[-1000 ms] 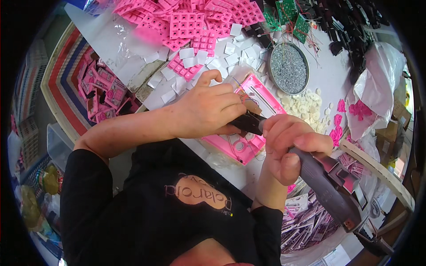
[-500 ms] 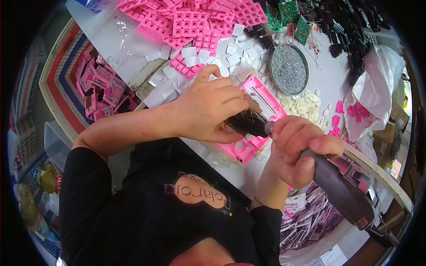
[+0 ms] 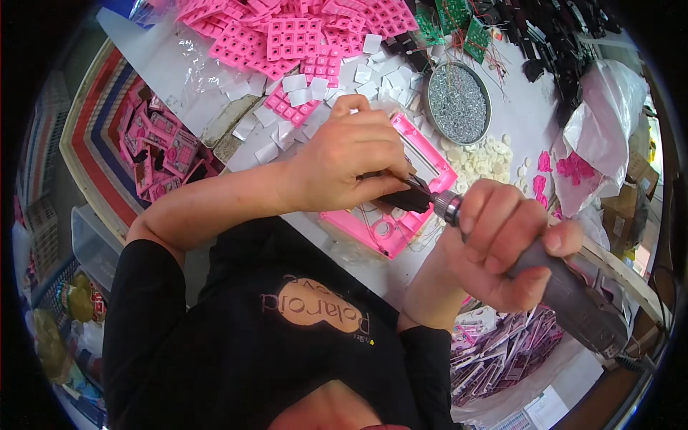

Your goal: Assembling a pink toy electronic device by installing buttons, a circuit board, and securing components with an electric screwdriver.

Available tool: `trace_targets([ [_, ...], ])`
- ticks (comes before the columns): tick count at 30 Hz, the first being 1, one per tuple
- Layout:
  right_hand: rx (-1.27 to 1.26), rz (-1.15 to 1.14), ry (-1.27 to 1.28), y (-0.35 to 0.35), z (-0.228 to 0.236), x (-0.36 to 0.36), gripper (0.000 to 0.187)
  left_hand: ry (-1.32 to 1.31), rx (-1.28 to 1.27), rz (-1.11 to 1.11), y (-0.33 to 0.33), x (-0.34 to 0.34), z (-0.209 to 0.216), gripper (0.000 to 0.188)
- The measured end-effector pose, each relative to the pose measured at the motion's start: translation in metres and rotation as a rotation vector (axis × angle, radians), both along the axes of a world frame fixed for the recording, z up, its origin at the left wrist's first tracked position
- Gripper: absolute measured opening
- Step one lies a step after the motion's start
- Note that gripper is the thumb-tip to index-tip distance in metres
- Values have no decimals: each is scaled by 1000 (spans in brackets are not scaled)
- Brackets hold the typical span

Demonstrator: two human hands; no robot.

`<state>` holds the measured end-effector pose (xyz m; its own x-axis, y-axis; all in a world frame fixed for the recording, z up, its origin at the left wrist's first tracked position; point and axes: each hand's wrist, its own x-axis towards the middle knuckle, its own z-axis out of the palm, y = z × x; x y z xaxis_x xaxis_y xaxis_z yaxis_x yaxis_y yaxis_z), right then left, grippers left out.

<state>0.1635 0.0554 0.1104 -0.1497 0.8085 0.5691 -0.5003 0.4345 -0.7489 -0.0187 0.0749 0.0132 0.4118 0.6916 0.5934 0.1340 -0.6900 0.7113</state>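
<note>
My left hand (image 3: pixel 351 158) is closed, thumb and fingers pinching a small dark plastic part (image 3: pixel 410 198). Wrapped in my right hand (image 3: pixel 505 240) is a grey electric screwdriver (image 3: pixel 577 304), slanting down to the right behind the fist. Its metal collar and bit point leftward and meet the dark part, or come very close to it. Beneath both hands lies a pink plastic frame (image 3: pixel 387 242) with a round opening and thin wires near its lower corner. My left fingers and the dark part cover some of the frame.
A round tin (image 3: pixel 459 104) of small screws stands beyond the frame, beside off-white discs (image 3: pixel 484 161). Pink keypad sheets (image 3: pixel 294 39), white squares (image 3: pixel 294 84), green circuit boards (image 3: pixel 476 39) and black parts (image 3: pixel 552 43) cover the far table. Bins of pink pieces flank me.
The screwdriver and right hand have shifted slightly right and down. My left fingers now pinch the dark part more tightly, and the part has turned. The whole view has shifted a little.
</note>
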Motion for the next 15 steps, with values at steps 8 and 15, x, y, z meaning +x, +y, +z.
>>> trace_targets([
  [8, -25, -167, -140, -9, -27, 6, 34, 395, 79, 106, -23, -9, -12, 54],
  [15, 5, -154, -188, -7, -27, 4, 34, 357, 91, 87, -22, -6, -19, 53],
])
